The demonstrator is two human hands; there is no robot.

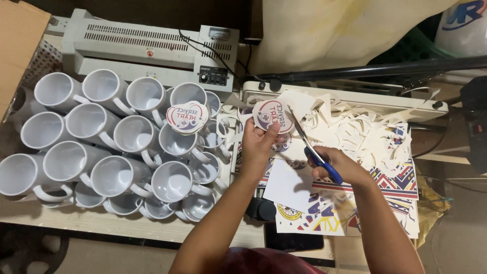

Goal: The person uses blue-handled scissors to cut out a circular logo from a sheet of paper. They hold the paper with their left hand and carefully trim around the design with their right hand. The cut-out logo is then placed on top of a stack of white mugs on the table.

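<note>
The left hand [257,144] pinches a round paper sticker [272,115] by its bottom edge, over the pile of paper scraps [365,134] at the back of the table [127,228]. The right hand [337,167] grips blue scissors [312,149], blades open at the sticker's side. The paper looks thin, light and bendy, so it is best held close to the cut. White mugs [116,175] crowd the table's left side, and another sticker [187,117] rests on them.
</note>
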